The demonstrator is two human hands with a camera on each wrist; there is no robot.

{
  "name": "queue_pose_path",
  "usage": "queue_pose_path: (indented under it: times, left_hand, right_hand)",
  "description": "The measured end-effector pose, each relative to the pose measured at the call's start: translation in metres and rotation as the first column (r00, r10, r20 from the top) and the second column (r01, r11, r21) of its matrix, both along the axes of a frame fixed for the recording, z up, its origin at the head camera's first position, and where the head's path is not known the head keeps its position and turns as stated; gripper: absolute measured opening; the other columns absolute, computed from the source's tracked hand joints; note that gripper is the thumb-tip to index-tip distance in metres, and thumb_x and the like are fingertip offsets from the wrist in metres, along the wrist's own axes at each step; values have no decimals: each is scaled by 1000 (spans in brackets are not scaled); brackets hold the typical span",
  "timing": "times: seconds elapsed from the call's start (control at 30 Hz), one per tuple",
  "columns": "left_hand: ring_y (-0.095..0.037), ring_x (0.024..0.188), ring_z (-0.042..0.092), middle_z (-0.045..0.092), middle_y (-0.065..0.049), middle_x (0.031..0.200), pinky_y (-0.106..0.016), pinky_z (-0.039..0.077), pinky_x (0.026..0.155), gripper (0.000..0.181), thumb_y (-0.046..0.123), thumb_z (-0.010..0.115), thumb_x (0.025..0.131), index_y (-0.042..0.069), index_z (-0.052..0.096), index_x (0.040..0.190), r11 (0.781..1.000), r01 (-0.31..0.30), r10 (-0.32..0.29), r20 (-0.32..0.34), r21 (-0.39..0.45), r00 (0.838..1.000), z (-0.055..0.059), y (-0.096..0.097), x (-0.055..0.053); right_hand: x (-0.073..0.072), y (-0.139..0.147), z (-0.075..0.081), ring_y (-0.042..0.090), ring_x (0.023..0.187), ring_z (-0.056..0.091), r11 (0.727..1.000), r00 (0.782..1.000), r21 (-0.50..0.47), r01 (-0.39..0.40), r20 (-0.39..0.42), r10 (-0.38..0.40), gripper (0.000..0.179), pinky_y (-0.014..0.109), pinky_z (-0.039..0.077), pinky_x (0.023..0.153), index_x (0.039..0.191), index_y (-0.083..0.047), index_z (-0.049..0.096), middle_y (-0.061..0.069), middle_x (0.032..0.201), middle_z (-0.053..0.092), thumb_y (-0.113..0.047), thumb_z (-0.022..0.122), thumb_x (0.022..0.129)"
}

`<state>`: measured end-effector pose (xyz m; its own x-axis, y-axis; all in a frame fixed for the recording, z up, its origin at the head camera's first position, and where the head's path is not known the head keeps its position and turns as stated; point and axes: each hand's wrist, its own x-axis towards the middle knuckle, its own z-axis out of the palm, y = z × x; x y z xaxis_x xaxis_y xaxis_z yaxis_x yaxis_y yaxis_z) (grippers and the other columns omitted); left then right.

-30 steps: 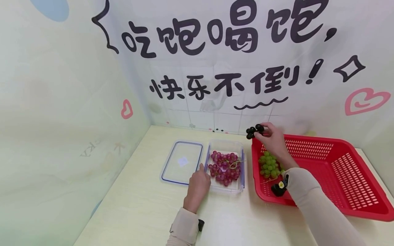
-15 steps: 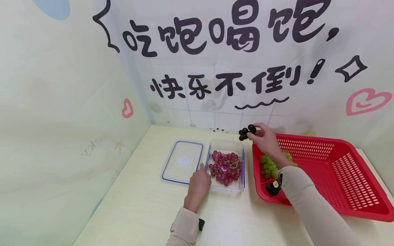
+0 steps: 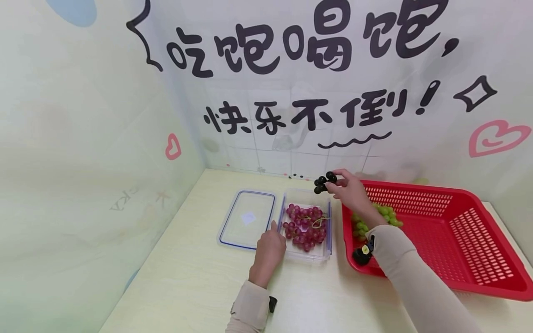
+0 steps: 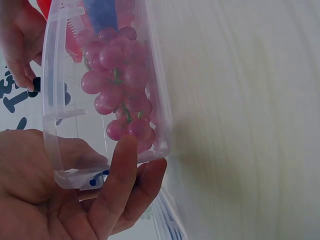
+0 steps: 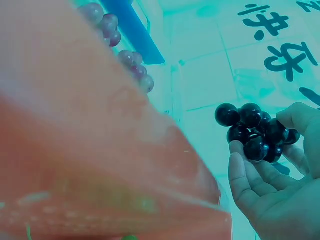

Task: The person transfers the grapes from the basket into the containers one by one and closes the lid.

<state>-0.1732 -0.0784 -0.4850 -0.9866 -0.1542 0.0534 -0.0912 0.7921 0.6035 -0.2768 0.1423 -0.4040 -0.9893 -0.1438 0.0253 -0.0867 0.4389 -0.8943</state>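
With my right hand (image 3: 351,192) I pinch a small bunch of black grapes (image 3: 322,181) between thumb and fingers, in the air near the far end of the clear box (image 3: 306,257). I think this bunch is light, but its round, glossy grapes may slip, so holding several together at the middle seems safest. My left hand (image 3: 270,248) grips the edge of the box, whose smooth, thin plastic could bend a little. Inside lie purplish-red grapes (image 3: 308,238); the red basket (image 3: 416,188), with stiff, holed walls, carries green grapes (image 3: 389,214).
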Motion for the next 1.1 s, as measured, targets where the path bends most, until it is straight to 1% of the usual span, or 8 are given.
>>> queue_pose_path:
  times: [0.17,0.3,0.43,0.63,0.73,0.87,1.1]
  left_hand:
    - [-39,76,67,68,-31,106,-47,55,64,48,7,55,96,-13,47,139,1000,-1,1,0,3,1000,1,0,1]
    - [-41,78,68,68,-32,105,-48,56,66,48,7,55,96,-13,47,139,1000,-2,1,6,3,1000,0,0,1]
    - [-40,77,68,68,-31,104,-48,56,65,48,6,55,96,-14,47,139,1000,3,-3,-1,-2,1000,0,0,1]
    - [-38,76,67,68,-31,106,-47,55,63,48,7,54,96,-13,46,140,1000,0,0,7,0,1000,-1,-1,1]
    - [-37,76,67,68,-31,107,-46,55,63,49,7,54,97,-12,46,140,1000,-1,1,10,2,1000,-1,0,1]
    - [-37,74,67,68,-31,106,-46,55,62,49,7,54,97,-13,46,140,1000,2,-2,6,2,1000,-1,0,1]
    - [-36,70,66,68,-31,104,-45,54,60,49,6,54,96,-13,46,140,1000,1,-1,6,5,1000,0,0,1]
  right_hand:
    - [1,-7,1,31,102,70,999,999,-36,-17,37,18,45,45,55,90,140,-7,49,26,121,64,-21,61,99]
    - [3,-13,2,31,104,69,998,997,-51,-33,68,36,46,47,54,93,142,-7,48,26,122,63,-21,60,100]
    - [4,-18,2,32,104,69,998,996,-35,-43,80,46,47,44,55,91,143,-7,47,27,124,63,-20,60,100]
    - [4,-23,2,33,103,69,999,993,-2,-51,103,51,45,40,56,90,143,-7,47,28,125,62,-18,59,100]
    - [3,-26,0,37,108,67,997,988,-29,-72,137,75,45,40,55,91,143,-6,46,29,128,60,-18,58,101]
    - [3,-29,-4,39,112,64,992,975,-60,-112,187,121,43,42,54,93,142,-4,46,29,131,59,-17,56,102]
    - [4,-37,-9,37,112,65,987,961,-78,-142,229,157,38,47,50,98,138,-6,48,28,130,60,-16,55,102]
